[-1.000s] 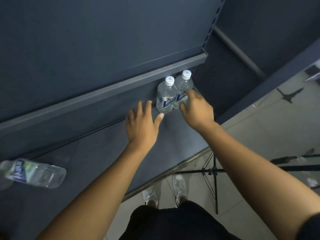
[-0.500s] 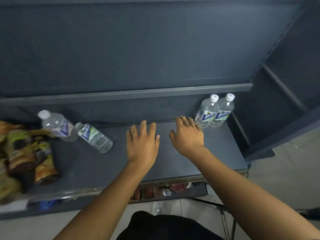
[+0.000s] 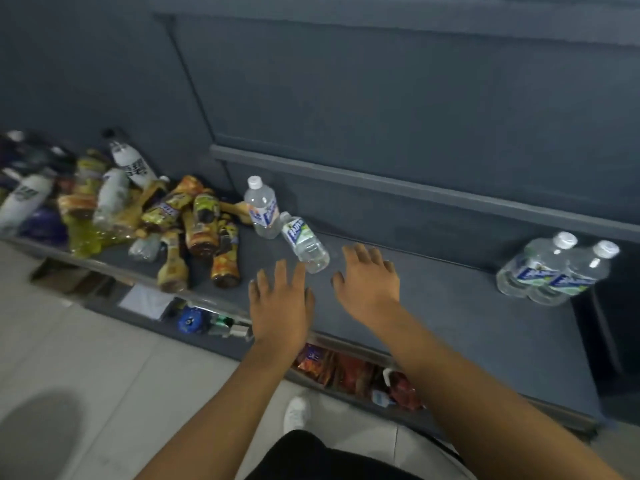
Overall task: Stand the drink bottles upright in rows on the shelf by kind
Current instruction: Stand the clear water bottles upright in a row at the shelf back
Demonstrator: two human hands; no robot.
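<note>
Two clear water bottles [image 3: 550, 271] with white caps stand upright side by side at the right end of the dark grey shelf [image 3: 450, 306]. A third clear bottle [image 3: 304, 242] lies on its side mid-shelf, and a fourth [image 3: 262, 207] stands tilted just behind it. My left hand [image 3: 280, 299] hovers with spread fingers just in front of the lying bottle. My right hand [image 3: 369, 278] is beside it to the right, fingers straight, holding nothing. A jumbled heap of amber and yellow drink bottles [image 3: 194, 223] and white bottles [image 3: 114, 192] fills the shelf's left part.
An upper shelf lip [image 3: 415, 192] runs across behind the bottles. Below the shelf's front edge, a lower level holds red snack packets [image 3: 346, 370] and a blue item [image 3: 188, 320]. Pale floor tiles [image 3: 86, 358] and my white shoe [image 3: 296, 412] show below.
My right hand let go of the two upright bottles and both hands swung left along the shelf. The view panned left, bringing the lying bottle and the heap into sight.
</note>
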